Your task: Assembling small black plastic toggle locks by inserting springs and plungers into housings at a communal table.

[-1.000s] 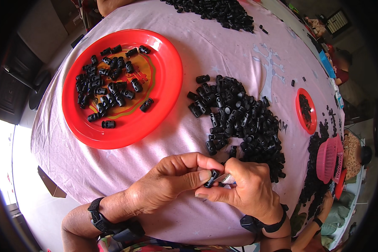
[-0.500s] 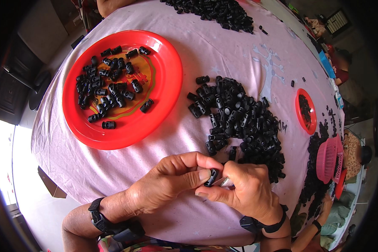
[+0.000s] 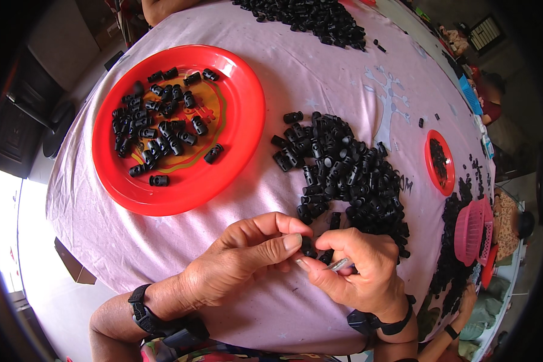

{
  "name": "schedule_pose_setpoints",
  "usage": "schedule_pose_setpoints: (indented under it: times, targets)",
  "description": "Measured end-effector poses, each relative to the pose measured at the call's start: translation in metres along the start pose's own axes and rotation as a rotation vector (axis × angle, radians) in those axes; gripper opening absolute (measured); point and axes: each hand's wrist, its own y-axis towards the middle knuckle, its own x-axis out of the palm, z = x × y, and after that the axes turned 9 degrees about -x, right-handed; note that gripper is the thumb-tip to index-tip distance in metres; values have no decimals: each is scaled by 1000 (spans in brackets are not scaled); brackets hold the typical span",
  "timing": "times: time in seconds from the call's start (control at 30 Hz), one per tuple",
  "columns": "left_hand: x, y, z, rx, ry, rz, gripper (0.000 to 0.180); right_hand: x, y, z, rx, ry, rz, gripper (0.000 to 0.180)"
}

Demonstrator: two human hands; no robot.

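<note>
now right fingers (image 3: 338, 239) pinching a silvery tool (image 3: 338, 265) have backed off the black piece (image 3: 308, 248) left fingers (image 3: 274, 248) hold, perhaps pausing work.

Looks like a small, informal workshop, going by heaps of small black parts (image 3: 350, 172) across a shared counter (image 3: 145, 232) and by other people around it: a bare arm (image 3: 169, 9) along the upper edge, a hand (image 3: 464, 306) at the lower right. Has a homelike side too, with a pink printed cloth (image 3: 274, 66), a big red plate (image 3: 242, 136), a pink plastic basket (image 3: 469, 232) and a dark panelled door or cupboard (image 3: 18, 137). Impossible to tell whether inside a house.
</note>
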Motion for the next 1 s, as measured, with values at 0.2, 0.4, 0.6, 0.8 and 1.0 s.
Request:
schedule_pose_setpoints:
  times: [0.2, 0.4, 0.6, 0.8, 1.0]
  targets:
    - [0, -1, 2, -40, 8, -10, 29, -1, -1, 1, -6, 59, 31, 21]
    - [-6, -2, 2, -119, -47, -74, 30, -15, 0, 0, 130, 267, -109, 28]
    - [-5, -1, 4, -220, -128, -155, 34, -2, -8, 10, 75, 301, 22, 23]
    - [-5, 0, 2, -185, -114, -132, 34, -8, 2, 0, 113, 300, -33, 25]
    - [-5, 0, 2, -141, -104, -118, 32, -8, 4, -2, 110, 269, -35, 25]
